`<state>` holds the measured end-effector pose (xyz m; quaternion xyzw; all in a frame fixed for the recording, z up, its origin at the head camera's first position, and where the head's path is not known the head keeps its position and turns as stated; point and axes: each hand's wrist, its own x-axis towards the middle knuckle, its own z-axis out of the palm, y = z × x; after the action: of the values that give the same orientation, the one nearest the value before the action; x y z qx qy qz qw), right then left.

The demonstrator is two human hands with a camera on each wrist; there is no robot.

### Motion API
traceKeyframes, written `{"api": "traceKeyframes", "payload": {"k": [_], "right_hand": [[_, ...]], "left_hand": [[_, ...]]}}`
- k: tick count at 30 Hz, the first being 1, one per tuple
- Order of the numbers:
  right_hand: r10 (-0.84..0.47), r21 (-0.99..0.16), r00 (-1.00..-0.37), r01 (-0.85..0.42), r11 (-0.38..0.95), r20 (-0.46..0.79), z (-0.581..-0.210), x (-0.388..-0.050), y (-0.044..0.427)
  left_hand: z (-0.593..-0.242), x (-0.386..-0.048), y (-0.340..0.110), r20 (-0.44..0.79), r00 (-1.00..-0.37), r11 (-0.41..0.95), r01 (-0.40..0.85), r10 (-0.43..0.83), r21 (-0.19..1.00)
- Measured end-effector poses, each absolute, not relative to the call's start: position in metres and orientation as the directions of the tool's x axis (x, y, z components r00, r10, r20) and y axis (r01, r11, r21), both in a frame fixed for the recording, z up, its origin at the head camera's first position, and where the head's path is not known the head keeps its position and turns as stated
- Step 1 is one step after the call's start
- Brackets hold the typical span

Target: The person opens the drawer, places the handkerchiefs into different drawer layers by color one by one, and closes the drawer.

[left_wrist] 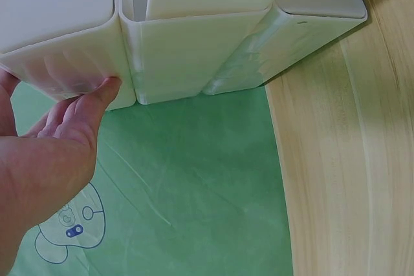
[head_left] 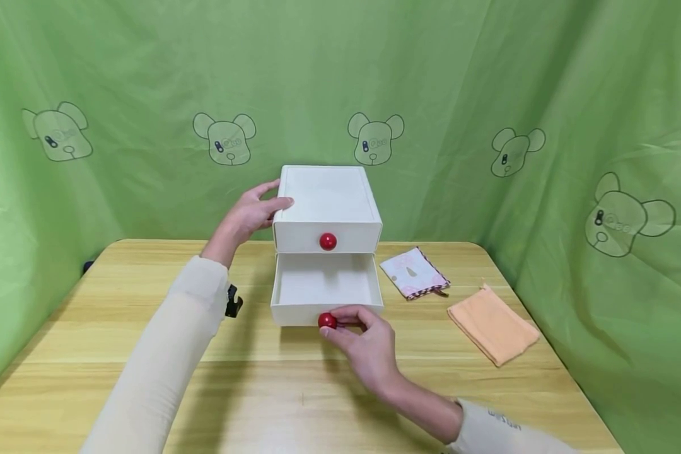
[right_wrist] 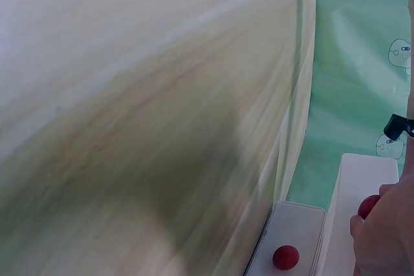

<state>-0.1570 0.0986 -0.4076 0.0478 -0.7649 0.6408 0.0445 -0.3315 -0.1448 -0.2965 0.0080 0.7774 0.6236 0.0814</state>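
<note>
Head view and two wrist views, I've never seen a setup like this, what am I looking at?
No robot here, just a person's left hand and right hand. The head picture comes from a camera worn on the head; the others come from a camera on each wrist. On the wooden table stands a white drawer unit, with a folded patterned cloth and a folded orange cloth to its right. The left hand touches the unit's upper left side; the right hand pinches the red knob of an open drawer.

The pulled-out drawer (head_left: 326,290) juts forward, enterable from above.
</note>
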Motion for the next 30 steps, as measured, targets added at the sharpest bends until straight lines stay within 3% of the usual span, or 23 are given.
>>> {"api": "traceKeyframes", "payload": {"k": [9, 30], "right_hand": [[-0.04, -0.985, -0.993, -0.114, 0.127, 0.109, -0.407, -0.156, 0.099], [-0.151, -0.967, -0.981, -0.153, 0.205, 0.123, -0.399, -0.159, 0.114]], "left_hand": [[-0.296, -0.332, -0.145, -0.121, -0.986, 0.219, -0.094, 0.112, 0.971], [-0.297, -0.331, -0.144, -0.119, -0.987, 0.219, -0.094, 0.106, 0.971]]}}
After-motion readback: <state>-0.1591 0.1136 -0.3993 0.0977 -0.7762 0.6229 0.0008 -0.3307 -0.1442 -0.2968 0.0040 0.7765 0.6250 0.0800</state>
